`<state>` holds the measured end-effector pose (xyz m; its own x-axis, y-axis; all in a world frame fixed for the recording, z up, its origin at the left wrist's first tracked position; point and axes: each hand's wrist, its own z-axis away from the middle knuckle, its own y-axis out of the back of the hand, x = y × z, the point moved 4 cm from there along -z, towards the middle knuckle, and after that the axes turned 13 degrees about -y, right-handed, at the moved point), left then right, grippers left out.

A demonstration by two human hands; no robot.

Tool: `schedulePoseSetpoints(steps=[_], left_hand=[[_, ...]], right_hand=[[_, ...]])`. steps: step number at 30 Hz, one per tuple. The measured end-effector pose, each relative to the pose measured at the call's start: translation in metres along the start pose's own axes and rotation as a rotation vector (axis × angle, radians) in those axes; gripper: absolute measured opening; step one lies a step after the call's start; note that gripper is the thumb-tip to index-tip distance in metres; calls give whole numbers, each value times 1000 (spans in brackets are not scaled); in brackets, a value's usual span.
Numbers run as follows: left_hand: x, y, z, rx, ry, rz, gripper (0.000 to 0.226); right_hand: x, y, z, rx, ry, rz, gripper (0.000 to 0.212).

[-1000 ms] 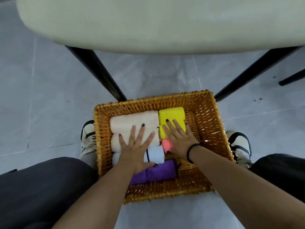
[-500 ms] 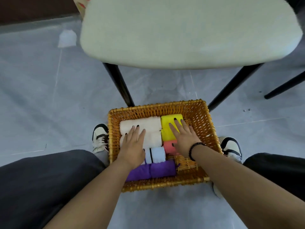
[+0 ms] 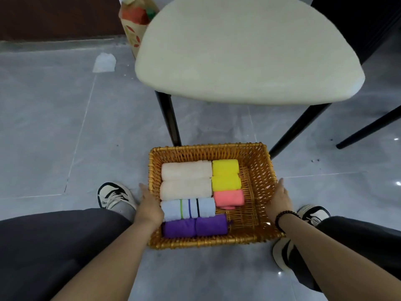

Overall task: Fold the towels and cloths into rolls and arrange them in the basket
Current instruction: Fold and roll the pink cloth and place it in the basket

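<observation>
Flanking the wicker basket (image 3: pixel 258 168) in the head view: left hand (image 3: pixel 149 205) laid flat against the outside of the left wall, fingers straight and pointing away, thumb side over the rim beside the striped roll; right hand (image 3: pixel 280 200) likewise flat against the outside of the right wall, fingers extended along the weave, black bead bracelet (image 3: pixel 282 218) at the wrist. Pressing the walls from both sides, neither hand curled around anything, whether thumbs hook inside the rim cannot be told. Resting on the grey tiled floor (image 3: pixel 54 127), just in front of a chair with a cream seat (image 3: pixel 245 51) and black legs. Packed inside, left column from far to near: two cream towel rolls (image 3: pixel 186 181) lying touching, a white roll with green, blue and black stripes (image 3: pixel 188 208), a purple roll (image 3: pixel 195 228) against the near wall. Right of those: two yellow rolls (image 3: pixel 225 174) side by side, a pink roll (image 3: pixel 229 198) just nearer. Bare wicker bottom showing along the right part. Black-and-white sneakers (image 3: pixel 115 196) planted on either side of the basket, dark trousers over both knees.
</observation>
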<state>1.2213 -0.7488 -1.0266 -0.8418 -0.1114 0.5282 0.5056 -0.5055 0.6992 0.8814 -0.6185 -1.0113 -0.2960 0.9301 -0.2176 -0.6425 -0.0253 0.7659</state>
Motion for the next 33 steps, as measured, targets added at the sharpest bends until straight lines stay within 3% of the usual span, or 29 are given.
schedulePoseSetpoints(steps=[3, 5, 14, 19, 33], left_hand=[[-2, 9, -10, 41, -10, -42, 38], [-3, 11, -11, 34, -41, -72, 20], [14, 28, 10, 29, -154, -181, 14], [33, 47, 34, 68, -208, -232, 20], [93, 95, 93, 131, -423, -315, 17]], right_hand=[[7, 12, -9, 44, -74, 72, 37], [7, 15, -12, 46, -61, 116, 27], [21, 44, 22, 70, -45, 157, 21], [34, 68, 59, 101, -13, 62, 16], [84, 153, 142, 298, 72, -61, 19]])
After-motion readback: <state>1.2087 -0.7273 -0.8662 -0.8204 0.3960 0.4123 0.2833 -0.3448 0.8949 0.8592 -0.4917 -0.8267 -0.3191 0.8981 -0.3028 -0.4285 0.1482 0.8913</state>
